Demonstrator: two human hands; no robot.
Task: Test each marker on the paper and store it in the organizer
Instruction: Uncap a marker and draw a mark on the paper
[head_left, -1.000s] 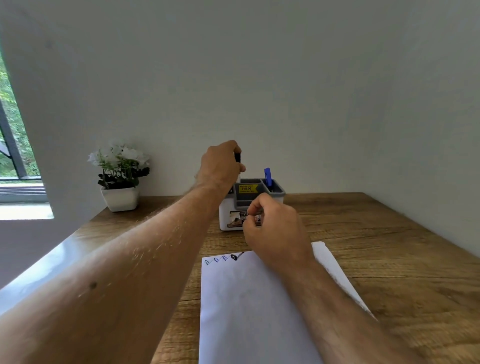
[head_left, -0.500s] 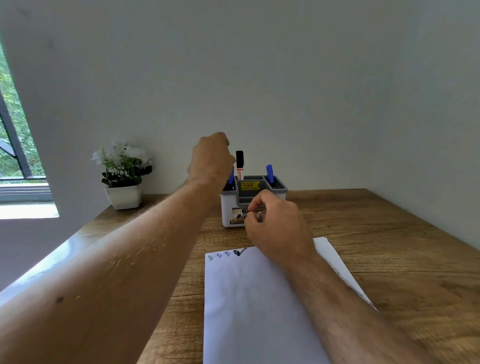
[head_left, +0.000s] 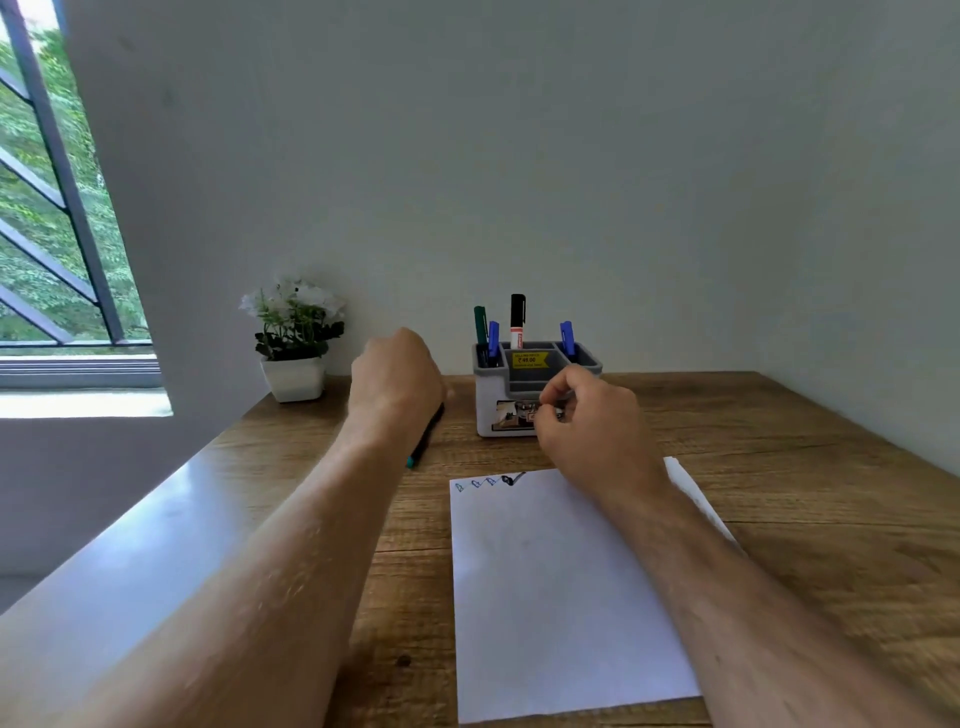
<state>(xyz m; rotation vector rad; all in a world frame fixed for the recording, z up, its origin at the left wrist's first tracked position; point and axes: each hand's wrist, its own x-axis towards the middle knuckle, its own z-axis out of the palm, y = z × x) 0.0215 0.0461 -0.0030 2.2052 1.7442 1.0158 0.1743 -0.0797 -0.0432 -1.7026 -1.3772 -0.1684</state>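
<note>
Our left hand (head_left: 397, 376) curls over a dark teal-tipped marker (head_left: 425, 441) lying on the wooden table (head_left: 810, 467), left of the grey-and-white plastic organizer (head_left: 491, 410). Our right hand (head_left: 592, 421) pinches the organizer's front; white paper sheet (head_left: 561, 597) lies below.

Grained wooden table (head_left: 779, 467), matt white paper (head_left: 561, 597)

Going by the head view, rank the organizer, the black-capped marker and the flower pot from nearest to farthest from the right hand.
From the right hand:
1. Organizer: directly behind the hand, partly covered by its fingers.
2. Black-capped marker: standing up in the organizer's rear compartment, above the hand.
3. Flower pot: far left, near the wall, beyond the left hand.
</note>
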